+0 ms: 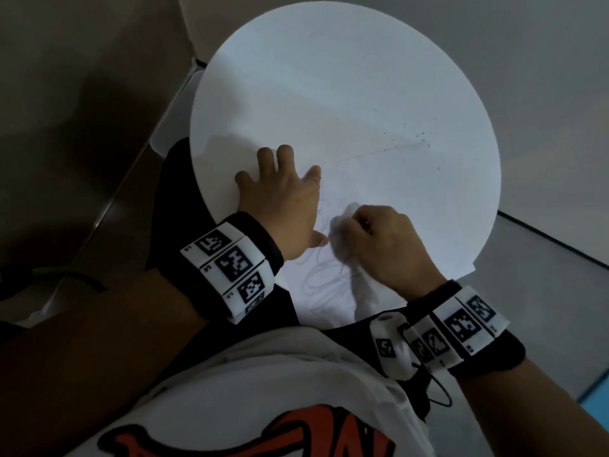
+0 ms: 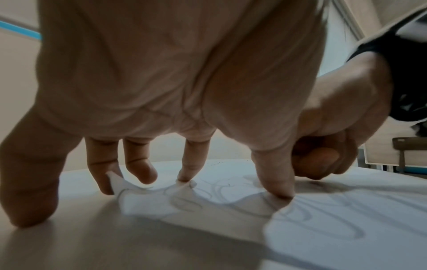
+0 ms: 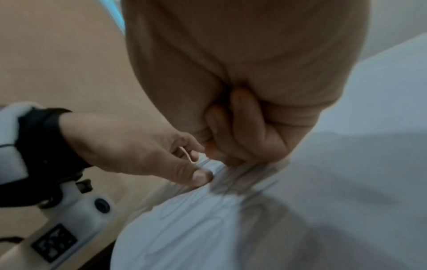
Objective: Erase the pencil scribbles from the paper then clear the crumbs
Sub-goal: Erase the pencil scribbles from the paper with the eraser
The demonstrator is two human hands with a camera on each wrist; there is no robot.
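My left hand (image 1: 280,206) is pressing spread fingers on the paper (image 1: 379,192), low in the frame, so it stays put. My right hand (image 1: 385,239) is curling tight, rubbing the scribbles (image 1: 316,275); I cannot see what it grips.

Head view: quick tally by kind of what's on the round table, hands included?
Bare hands: 2, left hand and right hand
White paper sheets with grey pencil scribbles: 1
Round white tables: 1
Total: 4
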